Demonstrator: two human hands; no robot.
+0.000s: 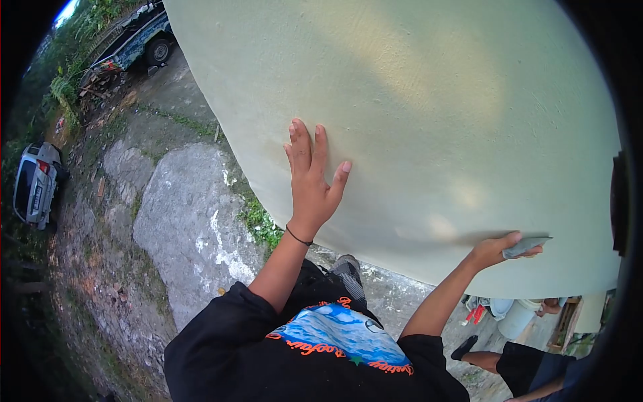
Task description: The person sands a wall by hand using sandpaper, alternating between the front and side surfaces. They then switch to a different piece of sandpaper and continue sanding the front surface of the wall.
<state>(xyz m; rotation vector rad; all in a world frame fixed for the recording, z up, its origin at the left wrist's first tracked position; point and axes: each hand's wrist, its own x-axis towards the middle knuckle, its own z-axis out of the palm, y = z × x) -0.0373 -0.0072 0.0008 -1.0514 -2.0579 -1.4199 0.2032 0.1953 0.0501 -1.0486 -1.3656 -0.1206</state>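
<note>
A large pale green wall (415,134) fills most of the upper view, with faint rough marks and lighter patches. My left hand (313,177) is laid against it, fingers stretched and apart, nothing held. Lower right, my right hand (499,252) is closed round a flat grey piece that looks like folded sandpaper (527,246). Its far end points right along the wall surface. Part of the grey piece is hidden by my fingers, and a soft shadow lies on the wall beside that hand.
Another person's leg (483,362) shows at the lower right, near a white bucket (517,318) and a wooden crate (568,324). Concrete ground (194,201) with weeds runs along the wall's foot. A silver car (37,184) and a blue truck (144,43) stand at the left.
</note>
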